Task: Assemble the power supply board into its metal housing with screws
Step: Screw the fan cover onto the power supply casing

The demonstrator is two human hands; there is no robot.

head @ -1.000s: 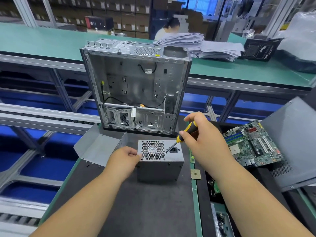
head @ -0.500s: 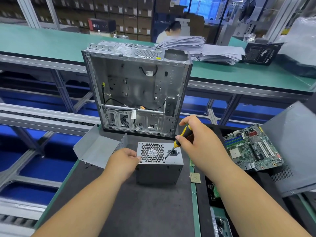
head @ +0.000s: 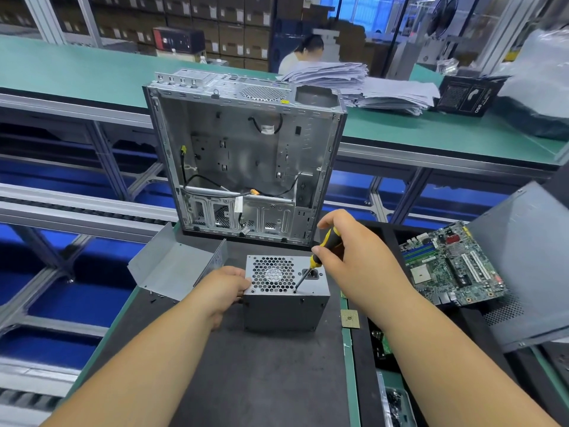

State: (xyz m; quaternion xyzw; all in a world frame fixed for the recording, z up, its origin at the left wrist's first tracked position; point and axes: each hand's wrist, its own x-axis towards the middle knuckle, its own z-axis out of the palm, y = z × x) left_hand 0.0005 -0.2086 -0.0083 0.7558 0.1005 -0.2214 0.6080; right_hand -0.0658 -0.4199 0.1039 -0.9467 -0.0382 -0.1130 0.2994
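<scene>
Power supply housing [head: 286,309], a small grey metal box, stands on the dark mat [head: 261,380] in front of the person, its top face showing a honeycomb fan grille [head: 272,274] and a black power socket [head: 310,273]. The left hand [head: 220,292] holds the box at its left edge, fingers curled round the upper corner beside the grille. The right hand [head: 360,266] grips a yellow-and-black screwdriver [head: 318,257], thumb and fingers wrapped round the handle; the shaft slants down and to the left, and its tip meets the top face near the front edge, between the grille and the socket. A screw probably sits under the tip, though it is too small to make out.

Just behind the box stands an open desktop computer case [head: 246,161], upright, with cables looped across its bare interior. To the left of the box lies a bent grey metal cover [head: 172,266], and a few small dark screws [head: 155,298] rest on the mat near its front edge. A square CPU chip [head: 350,318] lies just right of the box on the green strip. Further right, a green motherboard [head: 452,266] leans beside a grey side panel [head: 529,266]. On the far green bench [head: 77,72] sits a stack of papers [head: 363,84].
</scene>
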